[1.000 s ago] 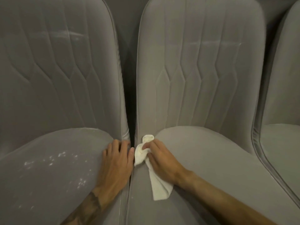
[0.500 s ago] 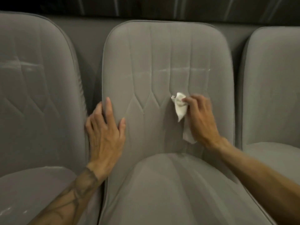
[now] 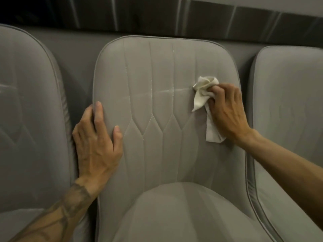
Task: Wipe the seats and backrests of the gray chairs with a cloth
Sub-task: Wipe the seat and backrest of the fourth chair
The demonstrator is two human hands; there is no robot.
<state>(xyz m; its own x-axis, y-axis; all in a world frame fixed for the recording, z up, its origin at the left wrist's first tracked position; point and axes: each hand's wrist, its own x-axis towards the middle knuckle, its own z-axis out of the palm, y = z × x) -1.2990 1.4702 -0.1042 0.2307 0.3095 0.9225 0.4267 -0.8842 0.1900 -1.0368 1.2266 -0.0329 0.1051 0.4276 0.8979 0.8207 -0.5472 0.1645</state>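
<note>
Three gray upholstered chairs stand side by side. The middle chair's backrest (image 3: 157, 109) has stitched seams and a faint whitish streak across it; its seat (image 3: 183, 212) bulges below. My right hand (image 3: 227, 112) grips a crumpled white cloth (image 3: 202, 89) and presses it against the upper right of that backrest, with a tail of cloth hanging under the palm. My left hand (image 3: 97, 142) lies flat with straight fingers on the backrest's left edge, its outer fingers reaching into the gap beside the chair.
The left chair (image 3: 29, 119) shows pale smears on its backrest. The right chair (image 3: 288, 105) stands close, with a narrow gap between. A gray panel and a dark striped wall (image 3: 174, 16) run behind the chair tops.
Both hands rose from the seats' front gap to the middle backrest. Since half a second ago the cloth hand has slid up and to the right; the left hand stays on the left edge.
</note>
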